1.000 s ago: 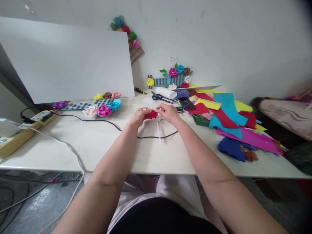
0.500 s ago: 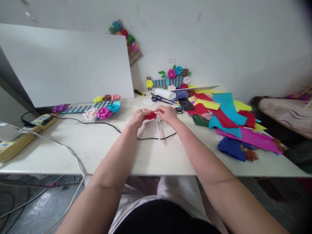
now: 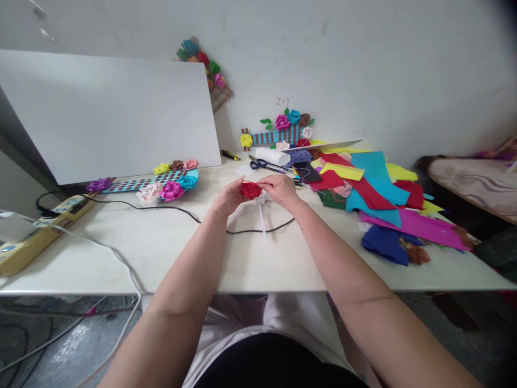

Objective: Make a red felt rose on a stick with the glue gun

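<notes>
A red crepe-paper flower (image 3: 251, 190) is held up over the white table between my two hands. My left hand (image 3: 229, 197) is closed round its left side, thumb toward the top. On the right, the fingers of my right hand (image 3: 279, 188) are pinched together at the flower's edge; their tips are partly hidden. Just below the hands a white object (image 3: 263, 197) shows in part, with a narrow translucent white strip (image 3: 262, 220) running from it toward me. What this object is, I cannot tell.
Coloured paper sheets (image 3: 375, 183) pile up on the right. Dark-handled scissors (image 3: 258, 163), a white roll (image 3: 272, 156) and a yellow cutter (image 3: 230, 155) lie behind my hands. A flower-decorated guitar shape (image 3: 147, 182) leans at left, near a power strip (image 3: 52, 231). A black cable (image 3: 161, 205) crosses the table.
The red flower has turned so that more of its face shows. My left hand has shifted its hold lower on the flower's side, and my right fingers remain at its right edge.
</notes>
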`<state>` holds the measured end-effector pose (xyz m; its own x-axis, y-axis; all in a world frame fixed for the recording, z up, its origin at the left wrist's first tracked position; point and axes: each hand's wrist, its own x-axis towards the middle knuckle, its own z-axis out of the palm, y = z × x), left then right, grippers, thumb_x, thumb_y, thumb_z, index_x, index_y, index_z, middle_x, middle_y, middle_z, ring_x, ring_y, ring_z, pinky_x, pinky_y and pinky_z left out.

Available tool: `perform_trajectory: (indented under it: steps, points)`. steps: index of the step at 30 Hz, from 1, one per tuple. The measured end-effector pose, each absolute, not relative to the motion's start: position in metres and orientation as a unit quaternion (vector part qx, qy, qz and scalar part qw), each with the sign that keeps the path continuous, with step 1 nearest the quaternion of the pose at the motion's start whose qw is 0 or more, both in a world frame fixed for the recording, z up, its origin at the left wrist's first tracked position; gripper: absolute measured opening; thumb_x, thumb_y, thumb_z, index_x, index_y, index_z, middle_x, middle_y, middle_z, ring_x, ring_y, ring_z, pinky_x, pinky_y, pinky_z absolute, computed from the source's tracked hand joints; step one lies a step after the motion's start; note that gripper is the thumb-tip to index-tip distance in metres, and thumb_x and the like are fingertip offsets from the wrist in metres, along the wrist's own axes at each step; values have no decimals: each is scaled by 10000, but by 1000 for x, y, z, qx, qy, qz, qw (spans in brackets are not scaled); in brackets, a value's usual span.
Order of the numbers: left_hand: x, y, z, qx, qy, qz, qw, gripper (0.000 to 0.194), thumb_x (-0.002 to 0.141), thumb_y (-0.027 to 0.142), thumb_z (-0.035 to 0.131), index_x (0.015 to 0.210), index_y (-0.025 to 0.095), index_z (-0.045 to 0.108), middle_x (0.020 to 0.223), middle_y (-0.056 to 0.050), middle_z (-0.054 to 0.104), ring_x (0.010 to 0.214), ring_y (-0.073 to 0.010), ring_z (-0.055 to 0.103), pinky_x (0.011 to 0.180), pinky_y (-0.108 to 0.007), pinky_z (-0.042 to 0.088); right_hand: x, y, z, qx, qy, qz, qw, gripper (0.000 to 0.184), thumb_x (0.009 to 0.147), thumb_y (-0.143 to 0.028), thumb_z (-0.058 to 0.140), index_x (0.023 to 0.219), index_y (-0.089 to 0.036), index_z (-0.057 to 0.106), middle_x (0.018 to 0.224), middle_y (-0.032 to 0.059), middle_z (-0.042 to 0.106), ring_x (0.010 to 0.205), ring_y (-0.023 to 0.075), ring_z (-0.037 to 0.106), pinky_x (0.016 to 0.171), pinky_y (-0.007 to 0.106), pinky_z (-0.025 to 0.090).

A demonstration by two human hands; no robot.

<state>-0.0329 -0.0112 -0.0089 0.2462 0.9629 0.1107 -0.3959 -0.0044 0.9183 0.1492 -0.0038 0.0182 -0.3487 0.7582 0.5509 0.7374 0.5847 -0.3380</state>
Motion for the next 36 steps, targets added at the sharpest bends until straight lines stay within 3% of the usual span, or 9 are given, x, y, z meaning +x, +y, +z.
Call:
perform_trajectory:
  steps: [4, 7, 13, 36]
  points:
    - [-35, -15, -10, 521, 260, 504, 638, 415, 529, 256, 842, 889, 126, 685, 859, -92, 726, 840, -248, 702, 895, -423, 501, 151, -3, 19, -459, -817, 14, 348, 203, 866, -274, 600, 964, -298, 776, 1029, -11, 763, 976, 181, 691, 802, 280, 504]
    - [-34, -13, -13, 524, 267, 523, 617, 381, 526, 186, 834, 866, 131, 670, 834, -68, 721, 814, -222, 697, 903, -413, 493, 151, -3, 18, -450, -820, 16, 353, 200, 866, -278, 604, 969, -294, 775, 1029, -12, 763, 973, 178, 693, 796, 275, 501]
    - [-32, -8, -18, 534, 287, 554, 570, 393, 528, 193, 832, 879, 136, 666, 806, -51, 717, 745, -176, 673, 779, -319, 506, 150, -3, 18, -453, -818, 16, 355, 203, 864, -275, 604, 976, -286, 773, 1043, -7, 761, 961, 176, 694, 795, 271, 500]
    - [-31, -11, -16, 530, 280, 586, 545, 396, 520, 200, 853, 874, 177, 677, 790, -9, 697, 718, -147, 636, 730, -295, 490, 152, -5, 19, -421, -829, 4, 369, 217, 873, -265, 595, 1006, -277, 766, 1071, -1, 753, 972, 168, 696, 806, 257, 501]
